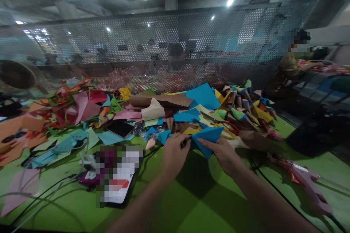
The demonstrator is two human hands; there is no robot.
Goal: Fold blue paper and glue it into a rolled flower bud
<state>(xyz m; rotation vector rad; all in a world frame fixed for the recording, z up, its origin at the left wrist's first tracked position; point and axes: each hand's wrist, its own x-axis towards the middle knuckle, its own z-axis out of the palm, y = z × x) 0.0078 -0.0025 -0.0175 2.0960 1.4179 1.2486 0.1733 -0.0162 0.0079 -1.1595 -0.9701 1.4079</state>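
Note:
A folded piece of blue paper [208, 139] is pinched in my right hand [224, 154], thumb on its near face and pointed end toward the upper right. My left hand [175, 153] is closed at the paper's left edge, around a small dark object [186, 142] too blurred to name. Both hands are raised over the green table [207, 204], and a shadow falls below them. Just behind them lie scissors with red handles [231, 126] and more cut paper. A small pale pink cone-like piece [150, 143] rests left of my left hand.
Left stands a lit phone [123, 178] among cables; a dark phone [120, 128] lies behind it. A pink glue gun [308, 184] with a black cord is at right. Coloured paper scraps [82, 107], a brown paper roll [161, 100] and several paper cones [240, 102] line the perforated screen [175, 51].

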